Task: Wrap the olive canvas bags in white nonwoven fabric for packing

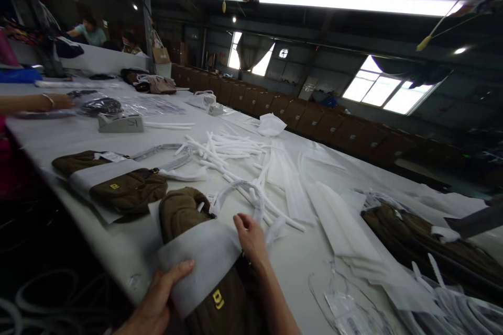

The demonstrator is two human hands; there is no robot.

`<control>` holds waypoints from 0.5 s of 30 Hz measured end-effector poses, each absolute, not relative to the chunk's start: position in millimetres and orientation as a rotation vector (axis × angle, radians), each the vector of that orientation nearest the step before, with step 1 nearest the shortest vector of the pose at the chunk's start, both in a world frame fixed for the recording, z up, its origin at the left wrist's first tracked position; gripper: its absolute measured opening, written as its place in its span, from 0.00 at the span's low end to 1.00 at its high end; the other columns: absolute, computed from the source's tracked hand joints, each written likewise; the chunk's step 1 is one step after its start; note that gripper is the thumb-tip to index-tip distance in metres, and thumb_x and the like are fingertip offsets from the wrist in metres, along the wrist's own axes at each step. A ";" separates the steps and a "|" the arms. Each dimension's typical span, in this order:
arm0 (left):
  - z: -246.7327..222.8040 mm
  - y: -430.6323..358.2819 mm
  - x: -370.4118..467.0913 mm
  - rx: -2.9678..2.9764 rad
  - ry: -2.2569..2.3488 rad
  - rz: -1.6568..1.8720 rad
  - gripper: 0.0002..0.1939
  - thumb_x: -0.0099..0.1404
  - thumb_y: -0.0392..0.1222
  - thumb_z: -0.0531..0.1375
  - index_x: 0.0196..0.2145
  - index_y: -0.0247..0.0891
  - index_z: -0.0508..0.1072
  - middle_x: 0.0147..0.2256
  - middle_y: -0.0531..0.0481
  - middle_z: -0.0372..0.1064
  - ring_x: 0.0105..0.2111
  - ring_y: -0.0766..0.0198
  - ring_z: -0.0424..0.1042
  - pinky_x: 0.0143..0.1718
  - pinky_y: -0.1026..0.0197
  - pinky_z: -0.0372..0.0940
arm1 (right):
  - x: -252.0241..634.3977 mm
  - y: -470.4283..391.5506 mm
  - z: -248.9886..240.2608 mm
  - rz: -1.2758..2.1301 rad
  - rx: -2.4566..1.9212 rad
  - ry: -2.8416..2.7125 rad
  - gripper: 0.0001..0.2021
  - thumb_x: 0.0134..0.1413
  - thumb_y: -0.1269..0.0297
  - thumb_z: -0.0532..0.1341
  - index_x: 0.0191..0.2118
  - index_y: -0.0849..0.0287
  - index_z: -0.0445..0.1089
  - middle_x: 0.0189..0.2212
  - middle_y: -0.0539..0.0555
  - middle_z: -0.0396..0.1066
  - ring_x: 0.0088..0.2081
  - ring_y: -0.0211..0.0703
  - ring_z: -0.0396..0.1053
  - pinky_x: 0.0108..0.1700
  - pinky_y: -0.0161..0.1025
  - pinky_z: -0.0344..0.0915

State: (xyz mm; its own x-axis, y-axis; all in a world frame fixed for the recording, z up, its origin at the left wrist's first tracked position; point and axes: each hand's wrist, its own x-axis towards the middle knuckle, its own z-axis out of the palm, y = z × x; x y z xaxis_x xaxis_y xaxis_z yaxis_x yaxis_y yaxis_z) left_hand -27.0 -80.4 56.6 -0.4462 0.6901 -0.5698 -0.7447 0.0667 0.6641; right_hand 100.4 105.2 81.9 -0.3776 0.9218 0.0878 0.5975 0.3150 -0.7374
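Note:
In front of me a brown bag [183, 213] with yellow letters lies on the table, a white wrapping sheet [202, 256] laid across its middle. My left hand [159, 290] grips the bag's near left side, thumb pressed on the sheet and the other fingers hidden below. At the sheet's right edge is my right hand [250, 239], fingers curled together; whatever they pinch is hidden. A plastic-wrapped strap [239, 186] loops out from the bag's far side, behind my right hand.
A second brown bag [137, 188] with a white band lies to the left. White foam rods [230, 146] and stacked white sheets [341, 225] cover the table's middle. More brown bags [428, 241] are at right. Another person's hand [61, 101] reaches in at left, near a tape dispenser [121, 123].

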 end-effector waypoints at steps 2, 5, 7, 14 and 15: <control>82.7 -52.3 -44.9 0.092 1.254 1.695 0.24 0.47 0.38 0.70 0.44 0.35 0.72 0.37 0.47 0.77 0.36 0.55 0.75 0.37 0.57 0.71 | 135.7 106.8 97.3 0.800 -1.342 -1.952 0.25 0.58 0.47 0.50 0.48 0.62 0.72 0.45 0.59 0.75 0.45 0.48 0.72 0.46 0.41 0.67; 146.3 -7.3 -75.4 0.512 1.193 1.789 0.21 0.45 0.38 0.70 0.38 0.33 0.73 0.31 0.49 0.76 0.30 0.59 0.73 0.31 0.60 0.70 | 190.1 105.8 109.1 0.763 -1.407 -1.722 0.29 0.53 0.42 0.53 0.47 0.62 0.73 0.43 0.61 0.75 0.44 0.52 0.73 0.46 0.45 0.68; 199.2 15.5 -89.2 0.857 1.195 1.828 0.23 0.43 0.38 0.70 0.38 0.32 0.72 0.30 0.50 0.74 0.30 0.60 0.72 0.31 0.61 0.69 | 220.5 102.4 107.8 0.771 -1.456 -1.599 0.30 0.50 0.40 0.56 0.45 0.62 0.74 0.41 0.61 0.76 0.43 0.54 0.74 0.43 0.45 0.70; 262.2 20.6 -45.4 1.841 1.335 1.554 0.27 0.44 0.31 0.66 0.45 0.42 0.73 0.39 0.48 0.70 0.45 0.47 0.65 0.54 0.49 0.56 | 274.5 57.3 98.7 0.775 -1.508 -1.409 0.30 0.47 0.39 0.58 0.47 0.59 0.73 0.44 0.59 0.75 0.45 0.54 0.73 0.42 0.44 0.71; 243.1 15.5 -30.7 1.916 1.340 1.481 0.28 0.44 0.30 0.65 0.46 0.43 0.73 0.42 0.45 0.69 0.48 0.44 0.63 0.56 0.47 0.53 | 279.6 45.8 95.6 0.732 -1.546 -1.412 0.29 0.47 0.39 0.58 0.46 0.57 0.74 0.42 0.58 0.76 0.44 0.54 0.73 0.40 0.43 0.71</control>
State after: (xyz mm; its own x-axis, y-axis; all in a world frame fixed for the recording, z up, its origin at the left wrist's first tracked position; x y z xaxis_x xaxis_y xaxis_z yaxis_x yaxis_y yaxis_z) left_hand -30.7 15.5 243.1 -0.0055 0.8424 0.5388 0.4518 -0.4786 0.7529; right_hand 279.6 45.8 95.6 0.1761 0.9745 0.1387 0.4479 0.0462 -0.8929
